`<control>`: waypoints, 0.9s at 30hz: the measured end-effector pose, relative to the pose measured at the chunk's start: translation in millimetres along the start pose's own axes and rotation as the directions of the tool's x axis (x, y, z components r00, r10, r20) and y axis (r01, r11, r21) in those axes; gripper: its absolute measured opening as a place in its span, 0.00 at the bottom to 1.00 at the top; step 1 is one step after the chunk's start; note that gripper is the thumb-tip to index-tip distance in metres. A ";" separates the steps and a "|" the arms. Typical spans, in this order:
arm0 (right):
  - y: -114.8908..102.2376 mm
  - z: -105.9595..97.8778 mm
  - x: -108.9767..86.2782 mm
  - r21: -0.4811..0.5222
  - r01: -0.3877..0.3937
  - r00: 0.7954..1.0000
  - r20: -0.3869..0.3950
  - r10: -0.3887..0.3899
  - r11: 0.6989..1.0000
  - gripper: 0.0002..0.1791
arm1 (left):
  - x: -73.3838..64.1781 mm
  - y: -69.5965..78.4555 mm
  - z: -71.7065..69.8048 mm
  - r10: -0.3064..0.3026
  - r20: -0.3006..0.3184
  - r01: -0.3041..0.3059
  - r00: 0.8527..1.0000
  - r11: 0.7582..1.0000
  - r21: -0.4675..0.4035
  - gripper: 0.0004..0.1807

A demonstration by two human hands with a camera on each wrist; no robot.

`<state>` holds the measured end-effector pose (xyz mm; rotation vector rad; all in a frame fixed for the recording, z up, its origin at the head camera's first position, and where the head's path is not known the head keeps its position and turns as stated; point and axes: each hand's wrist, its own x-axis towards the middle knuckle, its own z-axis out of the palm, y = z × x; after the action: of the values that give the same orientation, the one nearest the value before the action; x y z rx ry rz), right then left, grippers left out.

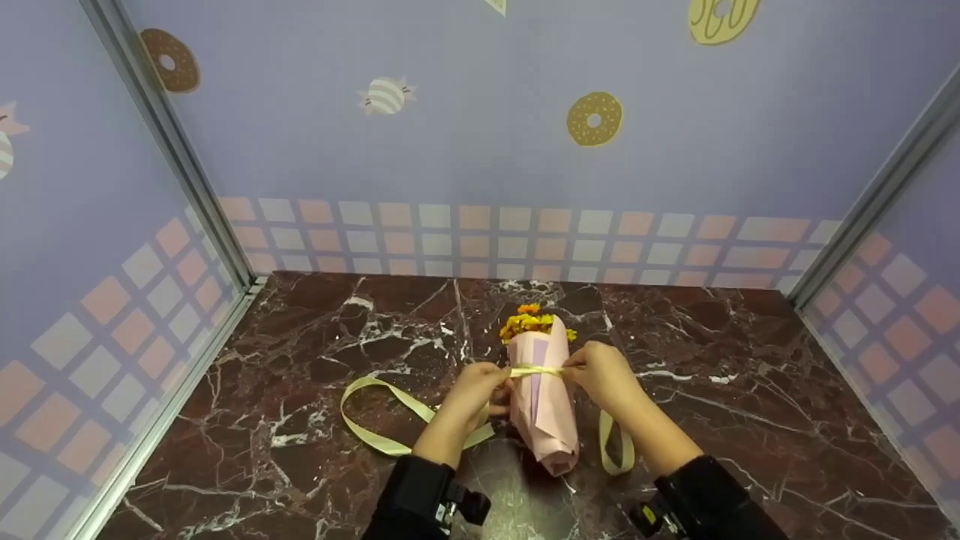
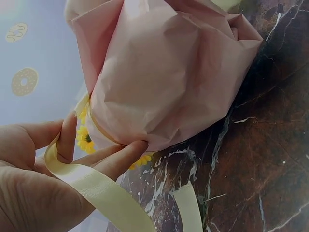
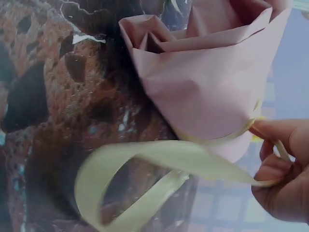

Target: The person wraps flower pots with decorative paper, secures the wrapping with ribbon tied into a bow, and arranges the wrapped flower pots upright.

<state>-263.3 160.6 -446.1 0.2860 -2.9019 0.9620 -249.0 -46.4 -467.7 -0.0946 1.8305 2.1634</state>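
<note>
A bouquet of yellow and orange flowers (image 1: 527,323) lies on the table, rolled in pink wrapping paper (image 1: 553,412) with a lilac strip down its front. Pale yellow ribbon (image 1: 536,370) crosses the wrap below the blooms. On the left side my left hand (image 1: 475,386) pinches the ribbon; two of its fingers touch the paper in the left wrist view. My right hand (image 1: 606,373) pinches the ribbon on the other side, close against the wrap. In the right wrist view the ribbon's loose length (image 3: 193,159) loops down from that hand.
A long ribbon tail (image 1: 367,442) curls on the dark marbled table (image 1: 262,465) left of the bouquet, and a shorter loop (image 1: 616,450) hangs at right. Patterned lilac walls (image 1: 480,150) with metal corner posts enclose the table at the back and sides.
</note>
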 end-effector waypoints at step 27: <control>25.7 31.8 -12.9 0.632 -0.246 0.937 -0.037 0.346 0.734 0.07 | 7.1 -22.0 -10.3 0.071 0.041 -0.071 0.997 0.997 0.014 0.16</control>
<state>-256.1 163.7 -488.3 -0.2371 -2.4319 1.8956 -251.2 -52.0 -492.3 0.0182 1.8541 2.1817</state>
